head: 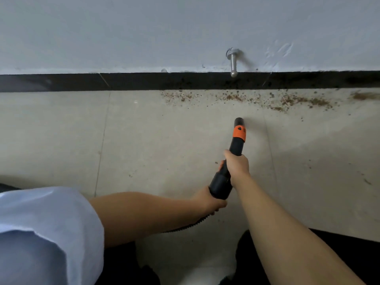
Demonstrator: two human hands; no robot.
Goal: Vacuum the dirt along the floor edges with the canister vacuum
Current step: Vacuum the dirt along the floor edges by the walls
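- The pale tiled floor meets the grey-white painted wall at a glossy black skirting strip. The brown crumbly dirt lies in a band just against that strip, mostly ahead and to the right of the nozzle. A sweep kept this far out would likely leave the line at the edge untouched.
- The black vacuum wand with an orange collar points at the skirting, its open mouth short of the dirt. Whether the mouth touches the floor I cannot tell. Pushed in fast, it might scatter grains sideways rather than draw them in.
- The right hand holds the wand's middle, fingers wrapped round it. The left hand grips the thick rear end the same way.
- The black ribbed hose trails back under the left forearm, and a tug there could jerk the aim.
- The small silver metal doorstop sticks out from the wall just above the dirt, so a lifted wand could knock it.
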